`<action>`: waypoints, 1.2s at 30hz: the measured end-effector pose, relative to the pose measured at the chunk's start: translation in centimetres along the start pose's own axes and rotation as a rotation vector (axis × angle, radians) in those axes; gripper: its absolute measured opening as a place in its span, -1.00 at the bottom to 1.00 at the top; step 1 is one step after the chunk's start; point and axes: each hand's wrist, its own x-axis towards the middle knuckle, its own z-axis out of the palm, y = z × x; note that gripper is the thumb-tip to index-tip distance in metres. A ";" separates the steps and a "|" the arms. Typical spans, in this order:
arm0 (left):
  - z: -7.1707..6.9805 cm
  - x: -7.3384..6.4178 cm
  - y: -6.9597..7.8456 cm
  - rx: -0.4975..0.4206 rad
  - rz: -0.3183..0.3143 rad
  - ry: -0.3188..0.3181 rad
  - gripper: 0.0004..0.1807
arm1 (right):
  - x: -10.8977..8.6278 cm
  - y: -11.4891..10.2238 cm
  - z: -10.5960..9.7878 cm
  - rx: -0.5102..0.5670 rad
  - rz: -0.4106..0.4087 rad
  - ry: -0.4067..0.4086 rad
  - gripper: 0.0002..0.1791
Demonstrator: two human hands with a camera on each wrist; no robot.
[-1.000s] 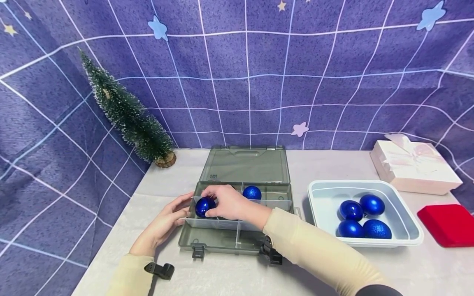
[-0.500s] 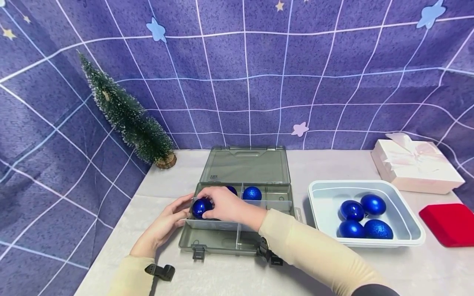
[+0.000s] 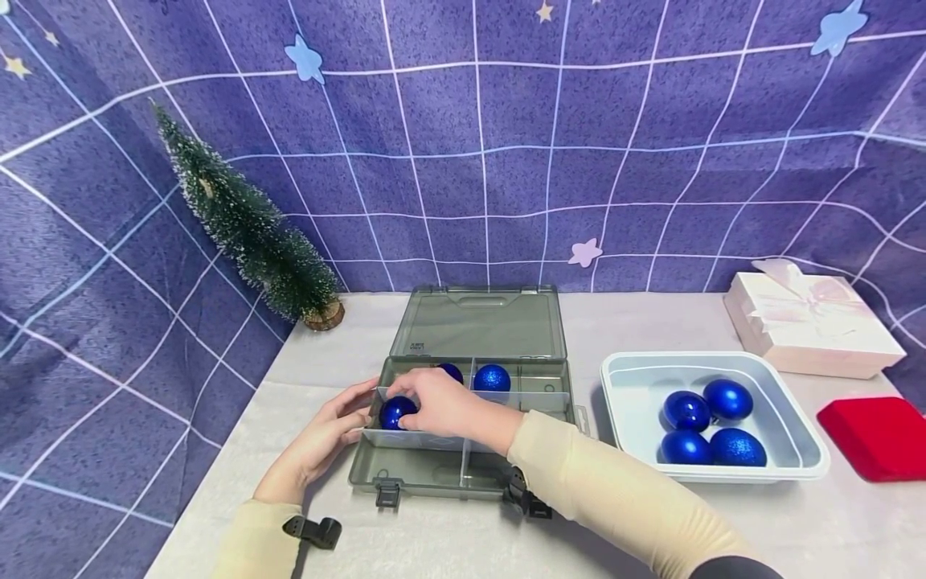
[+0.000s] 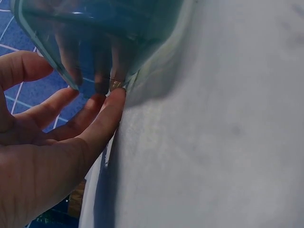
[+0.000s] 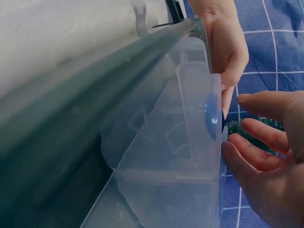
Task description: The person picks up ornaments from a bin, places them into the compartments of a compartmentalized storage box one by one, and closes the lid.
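Observation:
An organizer box (image 3: pixel 412 468) of grey-green clear plastic lies with its lid raised at the back. A shiny blue bauble (image 3: pixel 395 413) sits in the left middle compartment; it shows through a divider (image 5: pixel 190 95) in the right wrist view. My right hand (image 3: pixel 450 406) is over that compartment, its loosely spread fingers (image 5: pixel 261 130) off the bauble. My left hand (image 3: pixel 321 438) rests its relaxed fingers against the box's left side, as the left wrist view also shows. Behind are a dark blue bauble (image 3: pixel 450 372), partly hidden by my right hand, and a glittery blue bauble (image 3: pixel 493 378).
To the right, a white tub (image 3: pixel 637 402) holds several blue baubles. Beyond it are a pale pink gift box (image 3: pixel 817 330) with a bow and a red object (image 3: pixel 878 438). A small frosted Christmas tree (image 3: pixel 249 225) leans at back left, before a purple curtain (image 3: pixel 448 185).
The shiny bauble, gripped in my right hand earlier, moved slightly left and then down into the left middle compartment. My right fingers have let it go. My left hand has stayed put.

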 end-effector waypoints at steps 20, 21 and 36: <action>0.2 0.0 0.3 -0.039 0.005 0.004 -0.23 | -4.0 0.1 -3.8 0.333 -0.046 0.134 -0.77; 0.1 0.0 0.3 -0.038 0.004 0.002 -0.22 | -4.4 0.0 -4.0 0.338 -0.049 0.139 -0.78; 0.0 -0.1 0.2 -0.015 -0.016 0.003 -0.21 | -10.1 1.4 -7.6 0.390 -0.086 0.218 -0.77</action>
